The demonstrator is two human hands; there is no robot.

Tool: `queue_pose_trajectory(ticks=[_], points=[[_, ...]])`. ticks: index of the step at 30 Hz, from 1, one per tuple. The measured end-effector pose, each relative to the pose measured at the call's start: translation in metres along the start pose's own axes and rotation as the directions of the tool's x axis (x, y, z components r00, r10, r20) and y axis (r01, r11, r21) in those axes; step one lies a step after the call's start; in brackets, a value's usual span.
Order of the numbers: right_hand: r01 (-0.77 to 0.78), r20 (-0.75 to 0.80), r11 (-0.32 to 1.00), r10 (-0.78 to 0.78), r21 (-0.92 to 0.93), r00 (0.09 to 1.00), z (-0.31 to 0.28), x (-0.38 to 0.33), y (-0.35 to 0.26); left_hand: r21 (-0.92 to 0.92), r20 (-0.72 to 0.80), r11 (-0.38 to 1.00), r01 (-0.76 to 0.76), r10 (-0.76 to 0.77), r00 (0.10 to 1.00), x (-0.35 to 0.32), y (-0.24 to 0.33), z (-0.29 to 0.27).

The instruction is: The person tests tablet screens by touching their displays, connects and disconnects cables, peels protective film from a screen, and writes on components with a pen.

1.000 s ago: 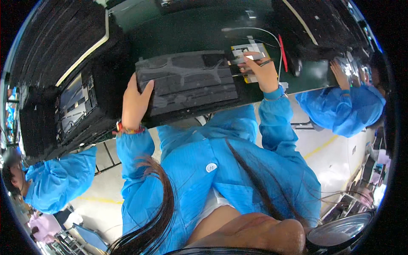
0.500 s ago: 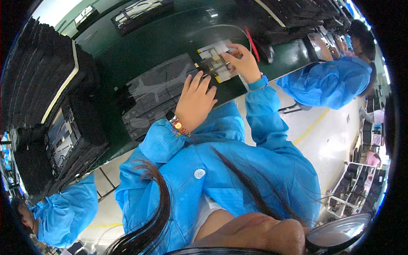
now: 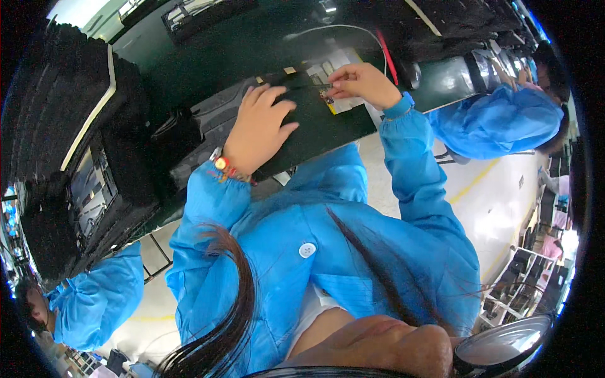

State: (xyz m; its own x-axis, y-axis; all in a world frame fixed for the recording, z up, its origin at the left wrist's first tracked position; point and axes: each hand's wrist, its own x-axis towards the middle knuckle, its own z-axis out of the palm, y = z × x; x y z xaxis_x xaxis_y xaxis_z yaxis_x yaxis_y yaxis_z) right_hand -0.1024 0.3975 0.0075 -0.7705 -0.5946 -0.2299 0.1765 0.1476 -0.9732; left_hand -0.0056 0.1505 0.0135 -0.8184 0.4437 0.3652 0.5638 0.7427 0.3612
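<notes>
My left hand is open, its fingers spread over the near right end of a dark, shiny plastic tray and partly hiding it. To its right, the thumb and fingers of my right hand are pinched together. A thin dark piece shows at those fingertips, too small to make out. Below and behind them lies a white sheet with yellow edges, carrying small pale and dark parts. Small yellowish tabs show on the dark surface between the hands.
Tall stacks of black trays stand at the left. A red stick and a thin white cable lie behind my right hand, on the dark green table. Co-workers in blue sit at right and lower left.
My left hand has moved left, away from the right one, and the dark plastic tray lies farther left. The right hand's fingers have come together at the white sheet. The view has shifted slightly.
</notes>
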Motion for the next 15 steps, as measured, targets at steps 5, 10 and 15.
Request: queue_pose_trajectory(ticks=[5, 10, 15], points=[[-0.051, 0.021, 0.991, 0.054, -0.126, 0.998, -0.007, 0.015, -0.009, -0.088, -0.059, 0.995, -0.035, 0.03, 0.998, 0.053, 0.007, 0.034], [-0.023, 0.069, 0.968, 0.042, -0.248, 0.997, -0.01, 0.026, -0.006, -0.036, -0.13, 0.997, 0.073, -0.077, 0.989, 0.065, 0.003, 0.055], [-0.016, 0.039, 0.967, 0.027, -0.256, 0.999, -0.004, 0.03, -0.01, -0.01, -0.136, 0.991, 0.137, -0.137, 0.981, 0.061, -0.002, 0.059]])
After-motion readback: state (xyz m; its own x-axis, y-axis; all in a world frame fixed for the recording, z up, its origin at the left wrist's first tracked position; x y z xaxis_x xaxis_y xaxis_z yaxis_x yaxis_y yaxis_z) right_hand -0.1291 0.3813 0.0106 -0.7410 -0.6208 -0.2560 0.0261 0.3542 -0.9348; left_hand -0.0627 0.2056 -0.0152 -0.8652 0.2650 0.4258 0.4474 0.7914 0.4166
